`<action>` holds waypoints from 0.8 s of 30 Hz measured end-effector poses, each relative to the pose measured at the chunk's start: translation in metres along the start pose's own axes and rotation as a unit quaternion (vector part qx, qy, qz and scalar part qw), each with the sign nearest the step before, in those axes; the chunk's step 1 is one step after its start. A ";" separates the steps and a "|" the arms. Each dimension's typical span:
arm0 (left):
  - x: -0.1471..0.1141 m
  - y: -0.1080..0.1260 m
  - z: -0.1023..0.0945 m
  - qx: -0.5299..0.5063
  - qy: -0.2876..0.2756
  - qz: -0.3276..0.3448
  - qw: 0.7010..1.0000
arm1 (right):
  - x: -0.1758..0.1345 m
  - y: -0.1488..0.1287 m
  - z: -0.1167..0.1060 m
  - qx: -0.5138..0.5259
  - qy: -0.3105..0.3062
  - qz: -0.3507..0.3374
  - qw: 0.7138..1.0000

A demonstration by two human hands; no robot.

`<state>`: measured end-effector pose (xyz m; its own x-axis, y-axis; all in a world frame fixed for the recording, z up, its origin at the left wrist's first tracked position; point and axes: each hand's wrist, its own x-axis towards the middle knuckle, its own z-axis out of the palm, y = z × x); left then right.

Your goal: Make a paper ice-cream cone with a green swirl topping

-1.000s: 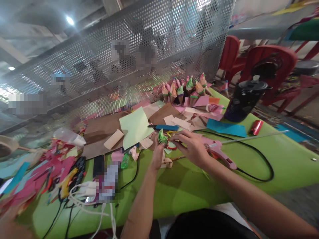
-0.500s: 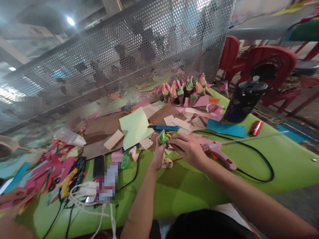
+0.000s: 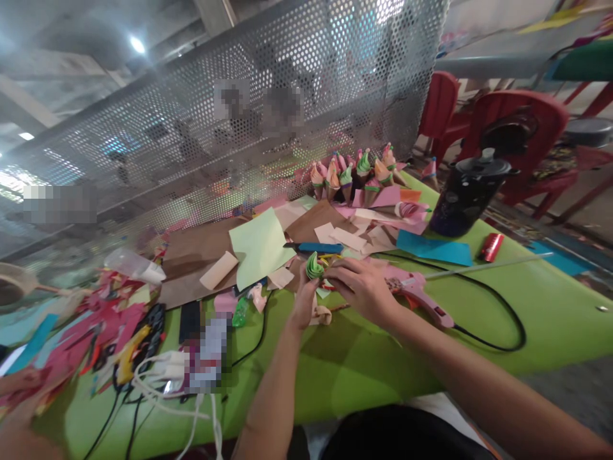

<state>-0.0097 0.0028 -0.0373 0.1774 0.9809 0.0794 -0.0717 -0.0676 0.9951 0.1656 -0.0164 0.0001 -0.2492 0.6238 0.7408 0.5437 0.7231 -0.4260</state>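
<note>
Green ice-cream swirl gripped in L hand; R hand alongside, can't tell if gripping. Surface near edge well apart from both; glue gun just R.

From close above the near side of the table, the head camera faces forward and down, toward the metal screen beyond it.

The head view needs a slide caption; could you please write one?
Left hand holding a green swirl, right hand close beside it, near a pink glue gun.
</note>
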 end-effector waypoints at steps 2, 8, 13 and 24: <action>-0.001 0.000 0.000 0.001 0.001 0.003 1.000 | 0.000 0.000 0.001 0.001 -0.001 0.000 1.000; -0.007 0.018 0.004 0.061 -0.008 0.004 0.998 | -0.002 0.002 0.003 -0.040 -0.008 -0.012 0.999; -0.010 0.030 0.009 0.070 -0.012 -0.008 0.997 | -0.003 0.003 0.001 -0.087 -0.019 -0.029 0.996; -0.006 0.015 0.006 0.035 -0.002 -0.021 0.999 | -0.003 0.006 0.001 -0.119 -0.048 -0.051 0.990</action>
<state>-0.0061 -0.0053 -0.0227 0.1825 0.9825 0.0371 0.0045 -0.0386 0.9992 0.1685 -0.0138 -0.0050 -0.3809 0.5845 0.7164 0.6825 0.7005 -0.2086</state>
